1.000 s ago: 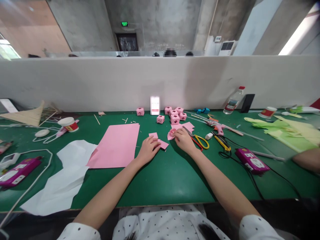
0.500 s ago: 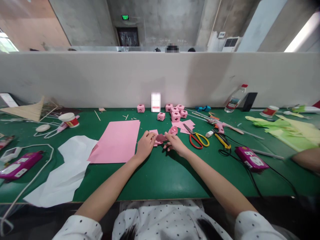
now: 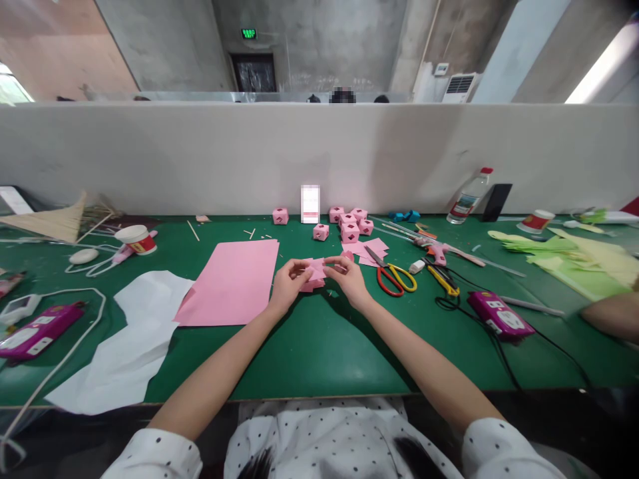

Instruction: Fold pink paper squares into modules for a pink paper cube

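Both my hands meet over the middle of the green table [image 3: 319, 346]. My left hand [image 3: 287, 285] and my right hand [image 3: 349, 279] pinch a small pink paper piece [image 3: 316, 269] between their fingertips, held just above the table. More small pink paper squares [image 3: 372, 251] lie just behind my right hand. A large pink sheet [image 3: 232, 281] lies flat to the left of my left hand. Several pink paper cubes [image 3: 350, 226] stand at the back near the wall.
Red and yellow scissors [image 3: 394, 274] lie right of my right hand, with a pink glue gun [image 3: 442, 253] and a purple power strip [image 3: 502, 316] beyond. White paper [image 3: 124, 352] covers the left front. Another person's arm [image 3: 612, 316] rests at the far right beside yellow-green paper [image 3: 574, 259].
My right hand left the paper squares near the scissors and came to the left hand. Both hands lifted the small pink piece and now hold it between them.
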The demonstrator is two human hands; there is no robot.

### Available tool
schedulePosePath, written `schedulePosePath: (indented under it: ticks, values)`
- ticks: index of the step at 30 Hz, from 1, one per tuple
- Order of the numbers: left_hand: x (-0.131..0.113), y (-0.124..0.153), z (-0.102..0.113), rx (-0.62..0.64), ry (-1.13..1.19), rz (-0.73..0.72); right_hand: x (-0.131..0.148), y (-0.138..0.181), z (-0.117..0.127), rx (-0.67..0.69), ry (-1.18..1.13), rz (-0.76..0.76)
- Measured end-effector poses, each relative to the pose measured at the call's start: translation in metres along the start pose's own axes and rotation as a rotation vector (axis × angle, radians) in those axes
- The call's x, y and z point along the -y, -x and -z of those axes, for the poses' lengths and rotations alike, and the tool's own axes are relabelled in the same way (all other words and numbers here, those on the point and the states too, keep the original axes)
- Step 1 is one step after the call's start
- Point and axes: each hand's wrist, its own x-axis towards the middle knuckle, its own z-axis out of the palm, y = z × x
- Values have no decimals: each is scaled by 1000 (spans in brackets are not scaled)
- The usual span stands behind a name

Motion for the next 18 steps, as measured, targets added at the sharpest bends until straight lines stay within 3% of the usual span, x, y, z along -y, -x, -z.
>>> schedulePosePath:
  ticks: [8, 18]
  values:
    - [5, -3, 3, -42, 31, -20, -11, -10, -13, -42, -54, -23]
    - [-2, 5, -1, 7, -55, -103, -13, -3, -15, 19, 306, 149]
